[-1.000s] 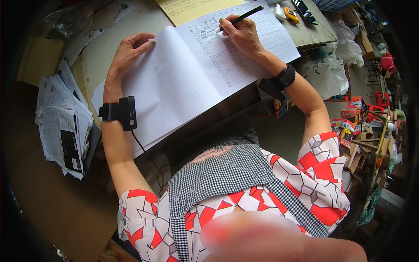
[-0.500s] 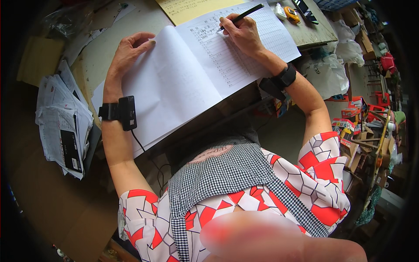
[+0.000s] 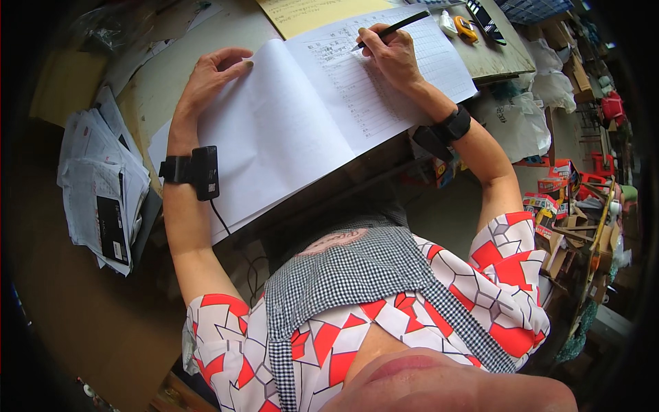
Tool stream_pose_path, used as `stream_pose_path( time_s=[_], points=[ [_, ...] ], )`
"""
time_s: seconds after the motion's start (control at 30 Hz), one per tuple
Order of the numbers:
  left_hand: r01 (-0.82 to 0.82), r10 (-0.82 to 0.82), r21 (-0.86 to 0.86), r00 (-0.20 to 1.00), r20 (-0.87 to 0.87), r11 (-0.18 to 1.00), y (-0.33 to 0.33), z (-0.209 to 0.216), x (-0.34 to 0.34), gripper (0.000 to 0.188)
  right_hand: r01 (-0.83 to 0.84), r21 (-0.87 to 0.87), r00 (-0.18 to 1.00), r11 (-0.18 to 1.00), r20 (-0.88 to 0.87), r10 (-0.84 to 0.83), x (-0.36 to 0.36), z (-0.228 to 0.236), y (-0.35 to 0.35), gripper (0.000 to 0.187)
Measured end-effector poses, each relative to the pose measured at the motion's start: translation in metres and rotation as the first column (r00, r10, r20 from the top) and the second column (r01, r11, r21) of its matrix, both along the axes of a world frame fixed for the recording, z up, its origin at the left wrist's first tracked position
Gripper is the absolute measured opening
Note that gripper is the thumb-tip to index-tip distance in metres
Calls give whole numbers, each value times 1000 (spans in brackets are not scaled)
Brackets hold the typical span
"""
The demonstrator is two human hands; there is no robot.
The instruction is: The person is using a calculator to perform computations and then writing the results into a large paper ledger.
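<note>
Right hand (image 3: 395, 58): fingers closed around black pen (image 3: 405, 25), ruled sheet (image 3: 367, 103) beneath them. Left hand (image 3: 211, 75): fingers loosely curled, thumb apart, white page (image 3: 285, 127) beside them.

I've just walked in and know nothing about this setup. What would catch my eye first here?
Probably the big white open book on the table, with the right hand holding a black pen to its ruled right page and the left hand at its left page's edge. Next, the bold red-and-white shirt under a checked apron below, and the yellow tape measure at upper right.
</note>
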State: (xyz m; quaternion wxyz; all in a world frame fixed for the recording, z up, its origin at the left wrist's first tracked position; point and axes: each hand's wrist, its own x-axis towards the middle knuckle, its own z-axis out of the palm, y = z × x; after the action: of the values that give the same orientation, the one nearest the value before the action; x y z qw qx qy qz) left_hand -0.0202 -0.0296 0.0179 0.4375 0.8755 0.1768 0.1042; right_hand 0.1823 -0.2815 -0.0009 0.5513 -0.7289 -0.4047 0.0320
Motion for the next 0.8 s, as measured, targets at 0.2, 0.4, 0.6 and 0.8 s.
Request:
stream_pose_path(
  time_s=[0.2, 0.4, 0.6, 0.8],
  points=[
    [40, -41, 18, 997, 61, 999, -2, 3, 5, 26, 7, 40, 946, 999, -323, 7, -3, 9, -4, 24],
    [36, -36, -4, 997, 64, 999, 3, -1, 1, 28, -67, 81, 943, 994, -321, 90, -2, 7, -4, 24],
    [26, -25, -15, 998, 58, 1000, 5, -3, 1, 30, -86, 95, 952, 992, -285, 110, 0, 4, -3, 23],
    [21, -22, 9, 999, 42, 1000, 6, -4, 4, 32, -119, 100, 937, 988, -318, 145, 1, 8, -3, 20]
  ],
)
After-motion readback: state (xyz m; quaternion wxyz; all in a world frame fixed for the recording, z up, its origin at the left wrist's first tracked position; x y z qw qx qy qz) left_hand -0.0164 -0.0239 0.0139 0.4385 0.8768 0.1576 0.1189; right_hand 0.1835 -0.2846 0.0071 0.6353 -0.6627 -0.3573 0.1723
